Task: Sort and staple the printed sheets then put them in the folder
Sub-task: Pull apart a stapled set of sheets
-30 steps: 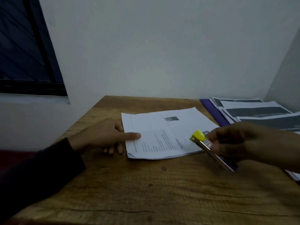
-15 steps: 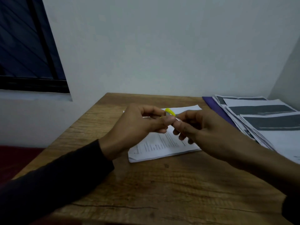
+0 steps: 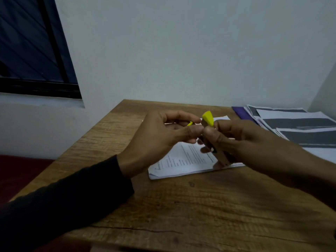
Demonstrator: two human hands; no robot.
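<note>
Both hands hold a small stapler with a yellow tip, lifted above the wooden table. My right hand grips its metal body, which points down toward the sheets. My left hand pinches the stapler near its yellow top, thumb against the right thumb. A second small yellow part shows between my left fingers. Under the hands lies a stack of printed sheets, flat on the table. A purple folder lies at the back right, mostly covered by papers.
Several printed sheets with dark bands are spread over the folder at the right edge. A white wall runs behind the table and along the right. A dark window is at the upper left. Bare wood lies near the front edge.
A second ago my left hand pressed the sheets and my right held the stapler low at the right. Both hands have since met above the sheets, and the stapler's yellow top now stands raised.
</note>
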